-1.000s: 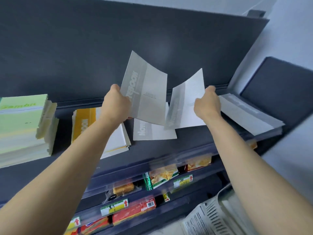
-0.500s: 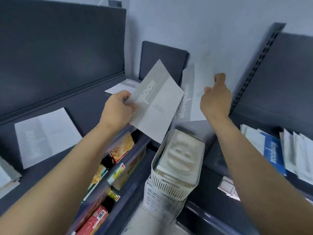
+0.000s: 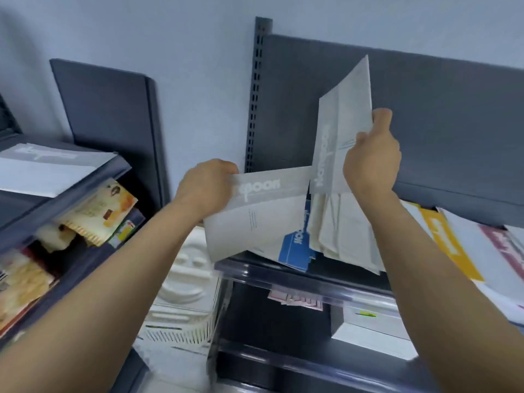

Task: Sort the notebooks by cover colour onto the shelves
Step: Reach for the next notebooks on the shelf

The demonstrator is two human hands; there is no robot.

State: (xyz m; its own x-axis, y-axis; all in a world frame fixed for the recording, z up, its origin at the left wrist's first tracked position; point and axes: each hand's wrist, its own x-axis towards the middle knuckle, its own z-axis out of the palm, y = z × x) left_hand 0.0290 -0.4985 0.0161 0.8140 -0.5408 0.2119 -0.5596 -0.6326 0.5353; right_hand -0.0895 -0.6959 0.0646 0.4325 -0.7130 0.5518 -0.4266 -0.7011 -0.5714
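Notebooks with grey covers occupy both hands. The left hand [image 3: 207,188] pinches one grey notebook [image 3: 255,222] by its printed top edge, so it hangs slanted over the front of the right-hand shelf [image 3: 283,275]. The right hand [image 3: 371,160] grips a second grey notebook [image 3: 343,123] upright by its side edge, its lower end overlapping the first.

Just beneath them on that shelf lie a blue notebook [image 3: 295,248] and a loose pale stack [image 3: 343,231]. A yellow notebook [image 3: 445,239] and a maroon one [image 3: 502,245] lie further right. A third grey notebook [image 3: 42,171] lies on the left shelf [image 3: 119,168], well apart. A white basket [image 3: 184,307] stands low between the two shelf units.

The main risk, I judge, is mis-sorting: dropped here, the grey covers would land on blue. Both are thin and held by one edge, so either could sag and slip. The pale stack overhangs the shelf front, and a brush from the lowering covers might push it off.
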